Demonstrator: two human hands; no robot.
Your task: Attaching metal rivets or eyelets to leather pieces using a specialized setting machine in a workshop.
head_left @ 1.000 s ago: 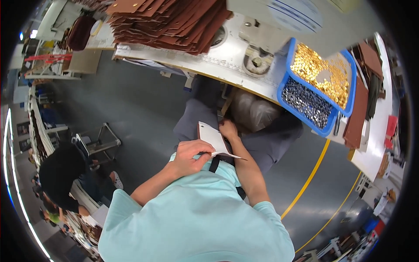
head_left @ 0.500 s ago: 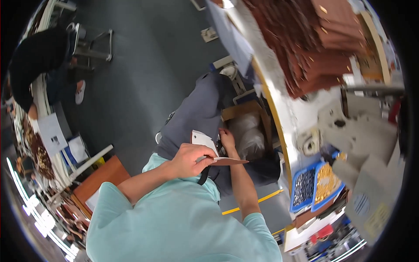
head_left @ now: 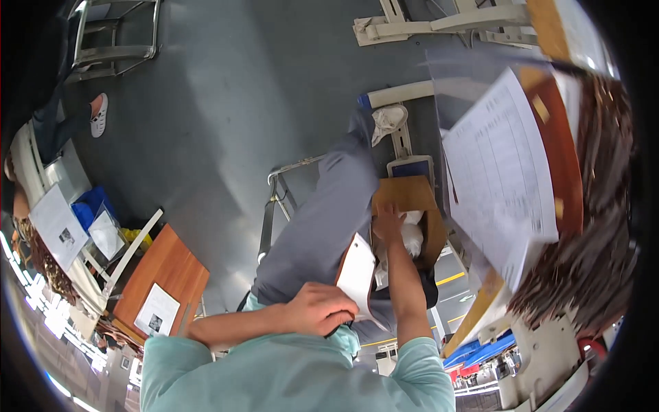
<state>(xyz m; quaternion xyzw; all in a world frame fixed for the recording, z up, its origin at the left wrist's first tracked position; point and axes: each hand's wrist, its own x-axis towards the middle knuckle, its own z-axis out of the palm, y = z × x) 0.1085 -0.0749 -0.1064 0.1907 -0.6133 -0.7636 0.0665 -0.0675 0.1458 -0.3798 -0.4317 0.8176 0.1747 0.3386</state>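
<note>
Here at the lap, the white-faced panel (head_left: 356, 273) is held near its lower end by the left hand (head_left: 318, 309), fingers curled and thumb drawn in to a narrow pinch; gripped there, most of its face is left uncovered, and some support is probably lent by the trousered thigh (head_left: 309, 230). Over to the right hand (head_left: 389, 221): it is placed over the cardboard box (head_left: 409, 191) beside the knee (a handy spot, it seems, within easy reach), fingers slightly spread, though whether anything is held cannot be told. A pale plastic bag (head_left: 413, 239) is nestled inside, presumably boxed so that it is kept together. By the bench (head_left: 483, 307), printed sheets (head_left: 504, 165) are turned face-out, perhaps for easy reading.

And the panel itself: longish and pale, edged in reddish brown along the left, marked by a small dark spot near the upper right, its lower right corner curled.
</note>
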